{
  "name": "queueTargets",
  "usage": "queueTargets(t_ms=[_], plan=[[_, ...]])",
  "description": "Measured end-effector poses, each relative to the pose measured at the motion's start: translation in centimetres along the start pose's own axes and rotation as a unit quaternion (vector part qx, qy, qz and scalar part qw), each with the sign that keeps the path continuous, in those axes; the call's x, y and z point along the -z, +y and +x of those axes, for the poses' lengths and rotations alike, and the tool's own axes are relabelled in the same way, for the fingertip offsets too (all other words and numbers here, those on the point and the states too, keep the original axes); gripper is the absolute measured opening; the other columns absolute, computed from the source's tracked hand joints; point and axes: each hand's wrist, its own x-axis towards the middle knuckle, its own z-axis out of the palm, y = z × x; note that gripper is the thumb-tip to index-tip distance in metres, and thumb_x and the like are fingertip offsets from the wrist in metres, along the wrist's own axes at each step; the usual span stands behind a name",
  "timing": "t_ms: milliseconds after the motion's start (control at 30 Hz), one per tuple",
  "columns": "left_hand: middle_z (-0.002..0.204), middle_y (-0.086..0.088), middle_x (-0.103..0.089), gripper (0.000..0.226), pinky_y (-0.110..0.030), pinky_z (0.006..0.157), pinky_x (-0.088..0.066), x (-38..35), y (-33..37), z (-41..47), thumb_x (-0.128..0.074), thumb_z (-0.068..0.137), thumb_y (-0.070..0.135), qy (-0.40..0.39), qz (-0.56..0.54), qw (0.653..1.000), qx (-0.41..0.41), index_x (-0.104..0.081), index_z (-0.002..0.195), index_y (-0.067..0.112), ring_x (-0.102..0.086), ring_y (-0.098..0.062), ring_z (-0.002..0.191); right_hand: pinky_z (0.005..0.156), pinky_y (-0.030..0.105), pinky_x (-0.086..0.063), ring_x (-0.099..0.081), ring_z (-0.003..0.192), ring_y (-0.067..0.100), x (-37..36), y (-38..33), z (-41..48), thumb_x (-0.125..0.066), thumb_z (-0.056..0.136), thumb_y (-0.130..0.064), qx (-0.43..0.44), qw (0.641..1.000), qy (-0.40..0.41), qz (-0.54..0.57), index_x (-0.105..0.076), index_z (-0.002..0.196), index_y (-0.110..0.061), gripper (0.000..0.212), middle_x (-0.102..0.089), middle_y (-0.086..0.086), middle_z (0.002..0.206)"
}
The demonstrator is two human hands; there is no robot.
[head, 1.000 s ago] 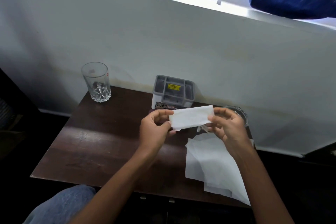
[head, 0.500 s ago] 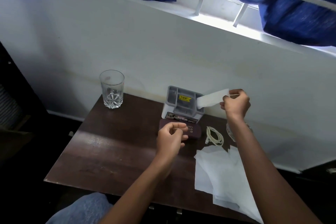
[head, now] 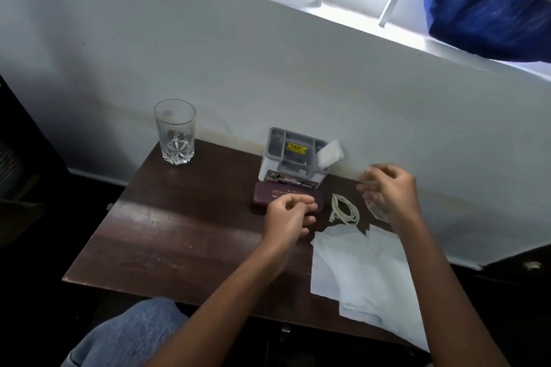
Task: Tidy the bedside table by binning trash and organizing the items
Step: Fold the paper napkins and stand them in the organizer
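Thin white tissue sheets (head: 357,271), near right corner of tabletop (head: 179,232): judged light, limp; to be pinched at an edge. Left grip (head: 287,214) and right grip (head: 390,188) loose, nothing held.

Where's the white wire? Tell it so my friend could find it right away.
Find the dark wooden table. Just right of the maroon case lies the white cable. It alone is thin and coiled; the tissues near it are flat sheets.

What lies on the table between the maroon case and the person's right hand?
A coiled white cable lies there on the wood, between the maroon case and the right hand, touching neither. The head view shows it.
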Motion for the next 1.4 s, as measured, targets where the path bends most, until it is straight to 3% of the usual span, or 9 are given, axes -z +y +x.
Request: queueTargets(t_ms=[133,267,367,633,867,1033,1167,1233,1400], plan=[[0.089,0.001,-0.068,0.025,-0.023,0.065,-0.045,-0.5,-0.3,0.0,-0.042,0.093,0.004,0.001,0.010,1.000,0.003,-0.060,0.083,0.017,-0.060,-0.014,0.076,0.044,0.019,-0.046,-0.059,0.043,0.009,4.0,3.3,-3.2,-0.056,0.086,0.003,-0.015,0.997,-0.003,-0.070,-0.061,0.079,-0.006,0.013,-0.066,0.005,0.061],[0.091,0.000,-0.069,0.024,-0.023,0.066,-0.047,-1.1,-0.8,-0.1,-0.043,0.094,0.005,0.002,0.025,1.000,0.008,-0.060,0.083,0.017,-0.061,-0.014,0.078,0.061,0.028,-0.046,-0.059,0.066,0.019,4.7,7.7,-4.4,-0.057,0.084,0.002,-0.015,0.978,-0.031,-0.208,-0.067,0.077,-0.008,0.016,-0.066,0.009,0.076],[0.090,-0.001,-0.069,0.024,-0.022,0.065,-0.046,-1.5,-1.3,-0.1,-0.042,0.094,0.004,0.005,0.035,0.999,0.007,-0.061,0.085,0.016,-0.061,-0.013,0.075,0.079,0.034,-0.050,-0.064,0.087,0.023,4.2,10.0,-3.9,-0.060,0.084,-0.004,0.038,0.954,-0.031,-0.297,-0.072,0.089,-0.004,0.013,-0.071,0.009,0.089],[0.090,-0.002,-0.069,0.023,-0.023,0.065,-0.048,-2.1,-2.0,0.1,-0.041,0.094,0.003,0.003,0.057,0.998,-0.004,-0.062,0.090,0.012,-0.062,-0.016,0.078,0.072,0.038,-0.052,-0.058,0.099,0.028,2.9,12.8,-2.5,-0.058,0.085,-0.012,0.117,0.900,0.001,-0.419,-0.071,0.101,-0.011,0.021,-0.067,0.009,0.102],[0.092,-0.003,-0.070,0.025,-0.025,0.068,-0.049,-2.1,-2.1,0.1,-0.041,0.094,0.003,0.001,0.063,0.998,-0.002,-0.062,0.087,0.015,-0.063,-0.017,0.081,0.068,0.036,-0.049,-0.057,0.089,0.030,3.7,11.4,-2.2,-0.068,0.080,-0.014,0.125,0.924,0.004,-0.362,-0.075,0.083,-0.014,0.008,-0.065,0.008,0.087],[0.111,-0.006,-0.067,0.018,-0.032,0.084,-0.051,-1.7,-2.3,0.2,-0.054,0.090,0.007,-0.012,0.081,0.997,-0.006,-0.064,0.103,0.014,-0.062,-0.016,0.097,0.083,0.039,-0.047,-0.060,0.085,0.027,4.5,7.3,-2.8,-0.074,0.074,-0.008,0.140,0.966,-0.043,-0.212,-0.070,0.069,-0.016,0.010,-0.063,-0.001,0.076],[0.131,0.002,-0.054,0.064,-0.039,0.103,-0.044,-1.8,-2.8,0.2,-0.072,0.079,0.017,-0.076,0.147,0.985,-0.041,-0.044,0.136,0.020,-0.052,-0.013,0.120,0.067,0.020,-0.048,-0.060,0.070,0.010,4.1,3.9,-5.0,-0.069,0.079,-0.005,0.113,0.981,-0.135,-0.086,-0.068,0.071,-0.014,0.012,-0.067,0.002,0.074],[0.128,0.003,-0.056,0.072,-0.037,0.101,-0.046,-1.9,-2.8,0.2,-0.074,0.077,0.018,-0.083,0.150,0.984,-0.055,-0.039,0.139,0.021,-0.054,-0.013,0.119,0.065,0.020,-0.050,-0.060,0.069,0.008,3.7,3.2,-5.7,-0.068,0.081,-0.005,0.096,0.981,-0.166,-0.035,-0.068,0.077,-0.009,0.006,-0.067,0.004,0.075],[0.109,-0.003,-0.069,0.049,-0.031,0.084,-0.056,-1.4,-2.5,0.4,-0.073,0.078,0.014,-0.066,0.110,0.989,-0.078,-0.056,0.124,0.014,-0.066,-0.017,0.100,0.069,0.026,-0.050,-0.060,0.073,0.010,2.7,2.9,-5.9,-0.066,0.081,-0.004,0.047,0.988,-0.133,0.058,-0.066,0.078,-0.010,0.007,-0.067,0.000,0.074]])
